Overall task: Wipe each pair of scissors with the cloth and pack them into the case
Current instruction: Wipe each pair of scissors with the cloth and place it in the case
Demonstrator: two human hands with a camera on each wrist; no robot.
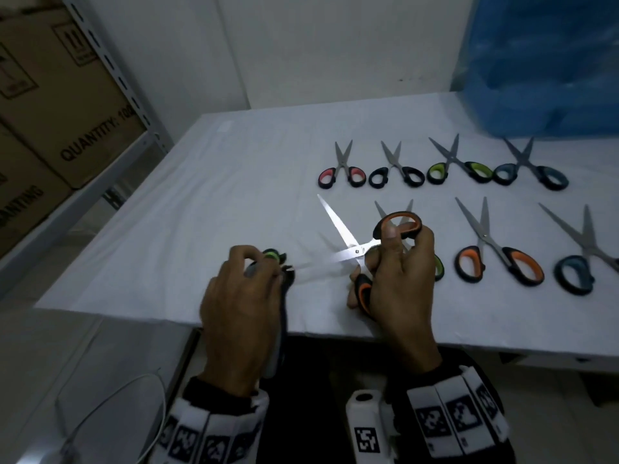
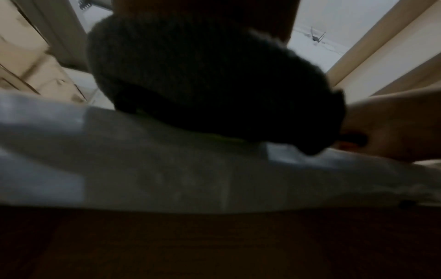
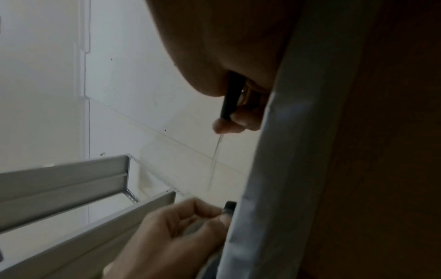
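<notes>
white-clothed table (image 1: 201,202) w/ 7 open scissors (image 1: 341,167) in 2 rows.

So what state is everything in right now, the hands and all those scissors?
Right hand: grips the orange scissors, blades spread open, lifted off the table.
Left hand: holds a dark cloth at one blade tip.
Scissors in the far row: lying flat, blades open.
Near-row orange pair: lying flat, open.
</notes>
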